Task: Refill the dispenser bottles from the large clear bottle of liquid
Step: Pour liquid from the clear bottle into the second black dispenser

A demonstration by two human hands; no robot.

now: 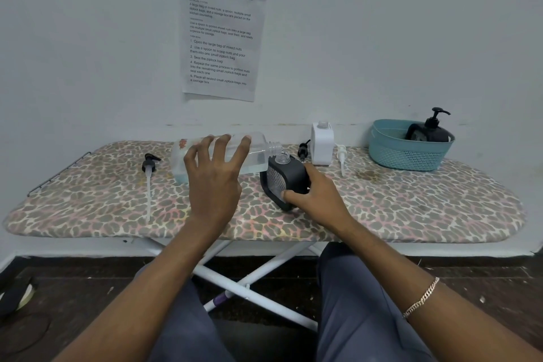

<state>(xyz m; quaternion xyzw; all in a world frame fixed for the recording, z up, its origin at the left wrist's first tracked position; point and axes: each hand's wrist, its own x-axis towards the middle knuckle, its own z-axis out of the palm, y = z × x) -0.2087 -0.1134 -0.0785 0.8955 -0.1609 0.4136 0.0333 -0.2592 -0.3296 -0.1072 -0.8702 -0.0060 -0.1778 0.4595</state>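
One clear btl (259,146) (L hand (214,176)) tilted at boxy black dispenser (289,175) (R hand (318,198)).

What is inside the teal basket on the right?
A black dispenser bottle with its pump on. The teal basket wall hides its base and anything else lying inside.

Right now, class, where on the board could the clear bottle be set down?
Free: front right, between right hand and basket; left end, beyond the left pump. Crowded: back middle, round the white bottle and white pump.
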